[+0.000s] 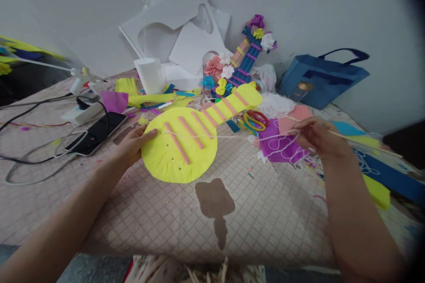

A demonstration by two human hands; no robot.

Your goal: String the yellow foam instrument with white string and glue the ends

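My left hand (135, 143) grips the left edge of a yellow paper-covered guitar (199, 159), its thumb on the front face. Pink strips cross its body and neck, and small holes dot the lower body. A white string (232, 137) comes out of a hole near my left thumb and runs right across the guitar. My right hand (320, 137), fingers pinched, holds the string's other part. A thin wooden stick (365, 143) passes at the right hand; whether the fingers hold it too I cannot tell. Loose string loops hang over purple paper (279, 146) beside that hand.
A decorated blue guitar (247, 64) with paper flowers leans at the back, near white board offcuts (162, 9). A blue bag (322, 79) stands back right. On the left lie a phone (96, 135), cables and a power strip (83, 112). Brown patches mark the tablecloth (265, 221).
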